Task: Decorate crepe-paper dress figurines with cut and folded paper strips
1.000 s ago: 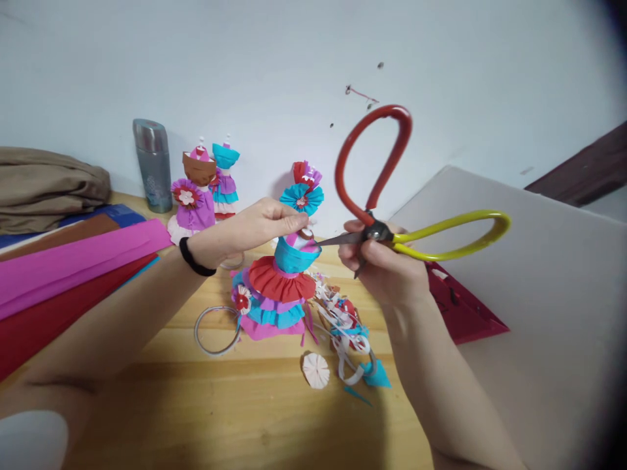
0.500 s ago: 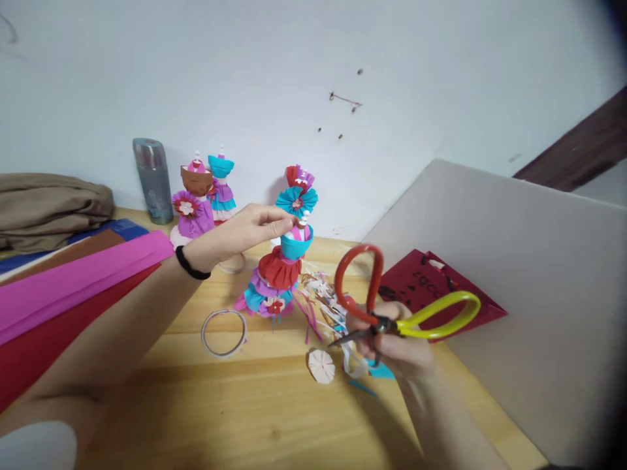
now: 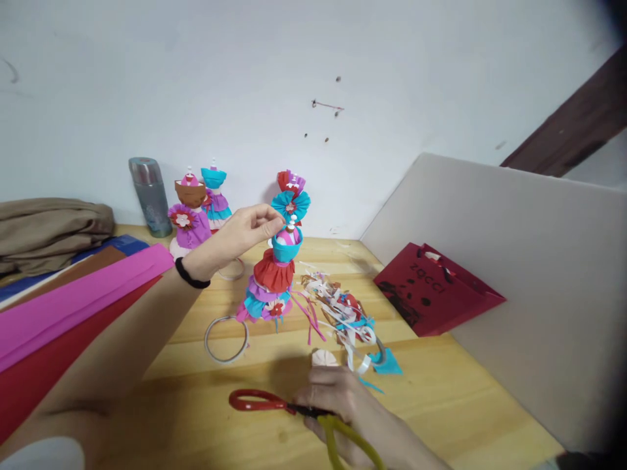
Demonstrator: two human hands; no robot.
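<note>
My left hand [image 3: 255,225], a black band on its wrist, is closed with thumb and fingertips at the top of a small dress figure [image 3: 275,274]. The figure has a turquoise bodice, a red ruffle and tiers of coloured crepe paper; my fingers partly hide its upper edge. In my right hand [image 3: 343,398] are scissors [image 3: 309,411] with one red and one yellow handle loop, gripped around the pivot and blades, low over the table. Just beyond these fingers lies a pleated cream paper disc [image 3: 324,358], its near part covered by the hand.
Two more dress figures [image 3: 191,215] and a grey flask [image 3: 149,196] stand by the wall. Tape rings [image 3: 226,360] lie on the wooden table [image 3: 206,424]. Paper scraps [image 3: 343,310] are heaped right of centre, near a red bag [image 3: 434,287]. Crepe sheets [image 3: 88,290] lie left.
My right hand has moved down and left with the scissors, from before the bag to beside the cream disc. My left hand stays at the figure's top. The view has shifted slightly.
</note>
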